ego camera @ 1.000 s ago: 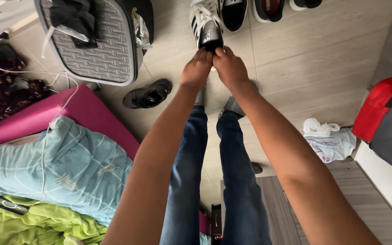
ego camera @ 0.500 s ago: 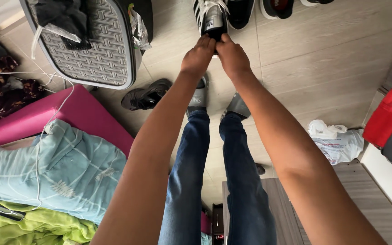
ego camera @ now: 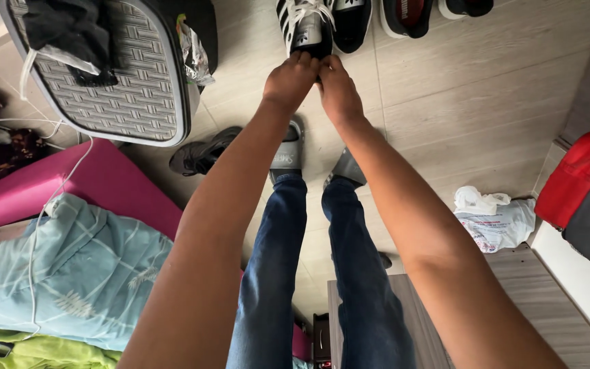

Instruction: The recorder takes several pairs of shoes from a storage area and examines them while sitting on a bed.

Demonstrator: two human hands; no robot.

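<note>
Head view: at upper centre of the frame the left hand (ego camera: 289, 80) and, just to its right, the right hand (ego camera: 338, 90) meet at the heel end of a black-and-white striped sneaker (ego camera: 303, 26) standing on the tiled floor (ego camera: 472, 89), each grip closed, fingertips pinching the heel collar. The sneaker is probably light, with a soft, pliable upper over a stiffer sole; the firm heel counter looks the surest hold, as loose laces offer none.
</note>
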